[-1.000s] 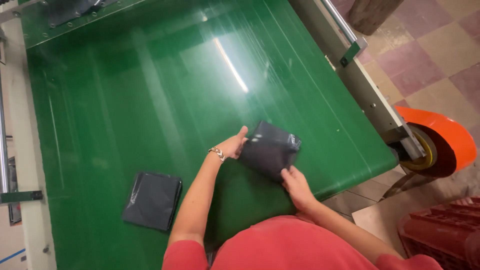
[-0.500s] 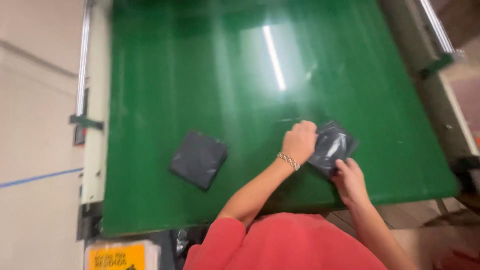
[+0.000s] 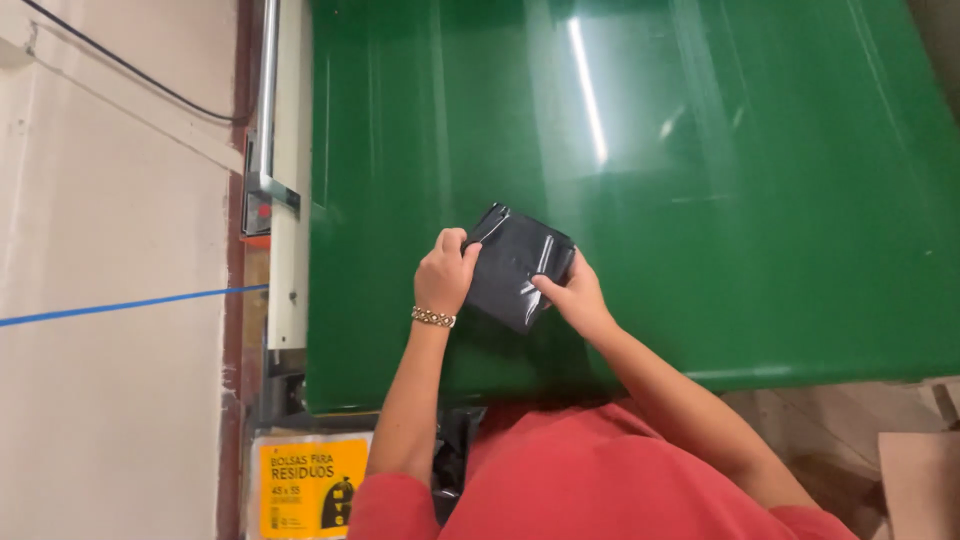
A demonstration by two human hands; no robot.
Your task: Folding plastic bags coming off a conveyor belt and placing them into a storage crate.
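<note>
Both hands, left hand (image 3: 446, 272) and right hand (image 3: 572, 292), pinch opposite edges of a folded black plastic bag (image 3: 515, 265) between them on the glossy green counter (image 3: 760, 180); it looks light, limp and slippery, best gripped at its edges.

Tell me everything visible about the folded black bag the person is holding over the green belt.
The folded black plastic bag is a glossy, thin-film packet, roughly square, folded flat into several layers with creases and a pale sheen along its upper left edge. It sits tilted, one corner pointing down toward the person, just above or on the green conveyor belt; contact cannot be told. The left hand grips its left edge, and the right hand pinches its right side.
</note>
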